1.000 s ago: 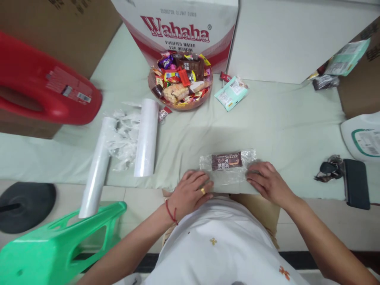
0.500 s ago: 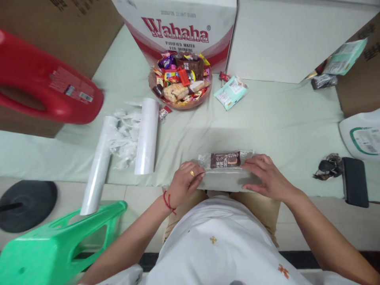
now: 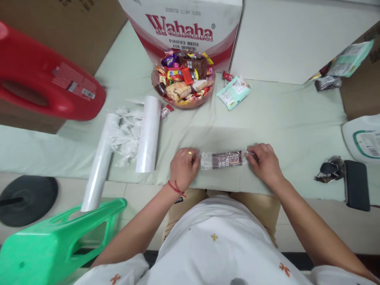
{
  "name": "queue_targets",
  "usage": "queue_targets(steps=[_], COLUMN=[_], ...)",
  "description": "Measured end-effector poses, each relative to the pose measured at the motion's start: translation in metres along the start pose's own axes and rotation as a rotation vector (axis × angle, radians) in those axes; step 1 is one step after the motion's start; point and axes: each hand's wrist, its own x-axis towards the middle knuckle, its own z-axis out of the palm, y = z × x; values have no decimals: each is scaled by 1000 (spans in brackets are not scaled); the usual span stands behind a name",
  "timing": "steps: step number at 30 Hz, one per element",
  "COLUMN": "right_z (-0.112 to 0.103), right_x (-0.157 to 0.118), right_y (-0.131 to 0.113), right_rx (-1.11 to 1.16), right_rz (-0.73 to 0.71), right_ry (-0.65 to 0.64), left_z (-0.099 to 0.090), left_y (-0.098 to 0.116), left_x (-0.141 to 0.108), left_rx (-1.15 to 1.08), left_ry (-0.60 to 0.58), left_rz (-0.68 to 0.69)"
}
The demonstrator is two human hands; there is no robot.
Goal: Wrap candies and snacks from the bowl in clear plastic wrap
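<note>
A dark brown cocoa packet (image 3: 227, 159) lies near the table's front edge, wrapped in clear plastic film (image 3: 207, 161). At the film's left end is my left hand (image 3: 184, 168), its fingers pinched together on the film. My right hand (image 3: 264, 164) pinches the film's right end, close beside the packet. Two white film rolls (image 3: 147, 134) (image 3: 101, 162) are to the left, with crumpled clear plastic (image 3: 126, 134) between them.
A bowl of sweets (image 3: 190, 103) stands before a Wahaha box (image 3: 190, 23). Mint-green packet (image 3: 233, 92) beside it. Red jug (image 3: 56, 79) left; phone (image 3: 357, 185), crumpled wrapper (image 3: 329, 170) and white bottle (image 3: 363, 138) right. Green stool (image 3: 38, 249) below left.
Both hands have closed at the film's ends, and the film is now gathered more tightly around the packet. The view has shifted slightly.
</note>
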Motion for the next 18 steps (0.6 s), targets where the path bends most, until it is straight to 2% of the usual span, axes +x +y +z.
queue_targets(steps=[4,7,9,11,15,18], right_z=[-9,-8,5,24,54,59], right_x=[-6,-10,-9,-4,8,12], right_y=[-22,-52,-69,-78,-77,-73], right_rx=[80,106,94,52,-7,37], right_rz=[31,-77,-234,-329,-320,-302], right_ry=[151,293,261,160,73,92], left_z=[-5,-8,-9,-8,-12,-21], left_y=[-6,-6,-2,5,14,9], left_x=[1,0,1,3,9,9], left_rx=[3,32,37,9,-124,-271], left_ry=[90,15,-92,-179,-254,-294], left_rz=[-25,25,76,98,61,-82])
